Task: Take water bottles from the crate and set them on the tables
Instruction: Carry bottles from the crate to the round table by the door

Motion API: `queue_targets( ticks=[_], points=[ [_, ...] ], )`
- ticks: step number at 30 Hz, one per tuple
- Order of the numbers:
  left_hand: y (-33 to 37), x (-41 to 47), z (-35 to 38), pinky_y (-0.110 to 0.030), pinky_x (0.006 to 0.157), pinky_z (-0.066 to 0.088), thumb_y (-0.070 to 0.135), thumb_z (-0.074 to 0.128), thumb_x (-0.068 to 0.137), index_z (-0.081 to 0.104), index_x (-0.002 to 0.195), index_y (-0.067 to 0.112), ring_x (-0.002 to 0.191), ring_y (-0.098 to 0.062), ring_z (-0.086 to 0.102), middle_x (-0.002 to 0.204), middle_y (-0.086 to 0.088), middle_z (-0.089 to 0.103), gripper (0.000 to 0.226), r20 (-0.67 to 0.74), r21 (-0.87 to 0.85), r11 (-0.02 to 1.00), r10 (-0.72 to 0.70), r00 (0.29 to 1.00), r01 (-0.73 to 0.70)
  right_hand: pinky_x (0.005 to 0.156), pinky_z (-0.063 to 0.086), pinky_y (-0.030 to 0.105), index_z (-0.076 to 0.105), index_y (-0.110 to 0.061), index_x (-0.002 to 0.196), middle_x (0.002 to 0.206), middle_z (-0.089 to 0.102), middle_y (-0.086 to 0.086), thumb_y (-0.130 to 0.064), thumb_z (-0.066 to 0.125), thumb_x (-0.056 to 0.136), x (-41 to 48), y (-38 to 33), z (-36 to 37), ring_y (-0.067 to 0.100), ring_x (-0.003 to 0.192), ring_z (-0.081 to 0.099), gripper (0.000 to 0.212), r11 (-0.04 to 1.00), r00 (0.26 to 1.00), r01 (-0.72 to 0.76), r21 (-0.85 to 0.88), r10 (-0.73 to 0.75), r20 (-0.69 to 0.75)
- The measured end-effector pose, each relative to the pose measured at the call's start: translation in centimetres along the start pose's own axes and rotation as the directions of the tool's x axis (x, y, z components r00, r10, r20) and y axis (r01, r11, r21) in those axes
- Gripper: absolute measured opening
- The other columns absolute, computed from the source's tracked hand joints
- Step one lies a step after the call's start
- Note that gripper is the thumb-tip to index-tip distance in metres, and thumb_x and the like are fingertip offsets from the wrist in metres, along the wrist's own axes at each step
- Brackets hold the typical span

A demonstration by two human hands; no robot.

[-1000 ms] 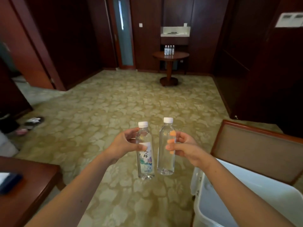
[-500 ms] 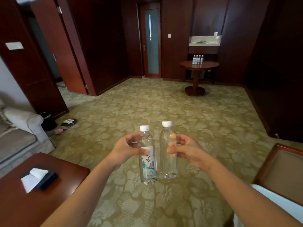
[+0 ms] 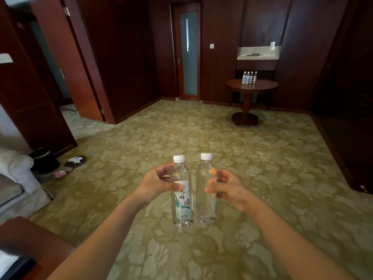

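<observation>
I hold two clear water bottles with white caps upright in front of me, above the carpet. My left hand (image 3: 156, 185) grips the left bottle (image 3: 182, 207), whose printed label faces me. My right hand (image 3: 228, 187) grips the right bottle (image 3: 205, 201), whose label is turned away. The two bottles stand side by side, almost touching. Far across the room a round wooden table (image 3: 262, 86) carries several more bottles (image 3: 249, 77) in a row. The crate is out of view.
A dark wooden table (image 3: 30, 237) with a white tissue on a dark object sits at the lower left. A pale sofa (image 3: 16, 178), a black bin (image 3: 43, 160) and slippers (image 3: 75, 161) lie at the left. Patterned green carpet (image 3: 201, 138) stretches to the far door.
The view has swung left: the white crate and the chair at the right have left the frame, and the sofa and the open door have come in. Both hands still hold their bottles.
</observation>
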State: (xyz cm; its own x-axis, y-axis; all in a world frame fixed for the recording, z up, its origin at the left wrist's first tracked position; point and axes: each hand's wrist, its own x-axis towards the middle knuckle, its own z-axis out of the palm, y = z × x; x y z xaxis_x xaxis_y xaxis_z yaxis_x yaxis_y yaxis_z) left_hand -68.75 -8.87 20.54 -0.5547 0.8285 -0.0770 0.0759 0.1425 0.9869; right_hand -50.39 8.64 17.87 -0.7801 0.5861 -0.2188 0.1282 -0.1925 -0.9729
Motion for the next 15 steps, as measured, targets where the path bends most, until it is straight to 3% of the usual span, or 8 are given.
queue_targets(
  ticks=[3,7,10,15],
  points=[
    [1.3,6.8,0.8,-0.024,0.080,0.057,0.000,0.088,0.059,0.062,0.120,0.026,0.100,-0.014,0.072,0.114,0.006,0.073,0.070,0.033,0.014,1.000,0.006,0.999,-0.006,0.071,0.059,0.026,0.058,-0.016,0.124,0.129,0.060,0.020,0.007,0.084,0.066,5.5,-1.9,-3.2,0.022,0.098,0.068,0.068,1.000,1.000,0.008,0.022,-0.008,-0.012],
    [2.5,14.7,2.3,-0.033,0.085,0.057,0.009,0.090,0.054,0.063,0.121,0.025,0.102,-0.017,0.071,0.115,0.004,0.073,0.075,0.068,0.016,1.000,-0.007,0.998,0.006,0.071,0.058,0.028,0.057,-0.014,0.125,0.119,0.066,0.012,0.005,0.086,0.064,11.3,-3.8,-7.4,0.023,0.100,0.070,0.070,1.000,0.998,-0.005,0.020,0.006,-0.065],
    [2.9,21.5,4.4,-0.027,0.080,0.057,-0.004,0.086,0.062,0.065,0.114,0.028,0.099,-0.016,0.072,0.115,0.004,0.073,0.065,0.109,0.023,1.000,-0.011,0.994,0.009,0.075,0.058,0.030,0.058,-0.014,0.122,0.112,0.068,0.009,0.005,0.086,0.064,15.6,-5.1,-11.1,0.022,0.097,0.070,0.067,1.000,0.995,-0.004,0.023,0.006,-0.104],
    [2.6,33.8,8.2,-0.036,0.089,0.057,0.002,0.091,0.059,0.058,0.133,0.017,0.103,-0.019,0.071,0.123,-0.001,0.070,0.082,0.222,0.081,0.997,-0.011,0.975,-0.008,0.083,0.058,0.034,0.059,-0.016,0.118,0.100,0.071,0.002,0.007,0.084,0.067,23.6,-6.5,-17.6,0.020,0.092,0.071,0.061,1.000,0.984,0.008,0.025,-0.003,-0.178]
  ],
)
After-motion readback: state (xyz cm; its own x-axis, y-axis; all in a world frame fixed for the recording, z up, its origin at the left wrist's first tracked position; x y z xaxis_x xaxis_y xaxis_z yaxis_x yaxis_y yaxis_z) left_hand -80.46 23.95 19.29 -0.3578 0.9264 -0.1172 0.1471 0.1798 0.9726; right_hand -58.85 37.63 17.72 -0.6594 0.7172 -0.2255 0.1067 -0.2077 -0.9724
